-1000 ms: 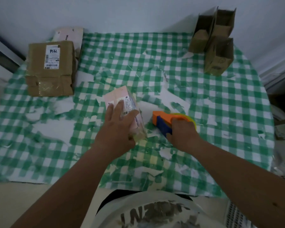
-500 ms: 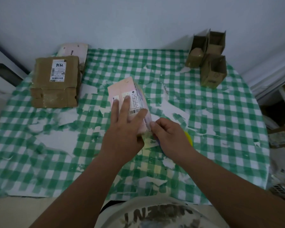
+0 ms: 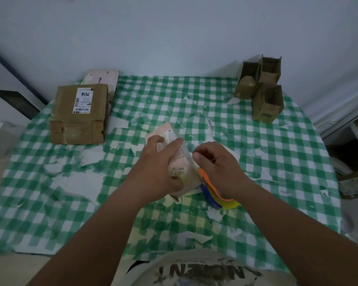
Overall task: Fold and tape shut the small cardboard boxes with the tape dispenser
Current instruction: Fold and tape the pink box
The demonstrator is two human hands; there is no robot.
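Note:
My left hand (image 3: 159, 168) grips a small pink box (image 3: 175, 141) with a white label from above and holds it tilted over the middle of the table. My right hand (image 3: 217, 168) is right beside the box, its fingers curled in and its thumb tip against the box's right edge. No object shows in it, and I cannot tell whether it pinches clear tape. The orange, blue and yellow tape dispenser (image 3: 217, 198) lies on the checked tablecloth (image 3: 277, 162) under my right wrist, with neither hand on it.
A taped brown parcel (image 3: 80, 114) with a shipping label sits at the back left, on top of a pink flat box (image 3: 103, 77). Three small open cardboard boxes (image 3: 260, 87) stand at the back right. The tablecloth is worn into white patches, and a wall runs behind.
My right hand let go of the tape dispenser and came up to the pink box's right edge. My left hand lifted and tilted the box. The view has dropped back.

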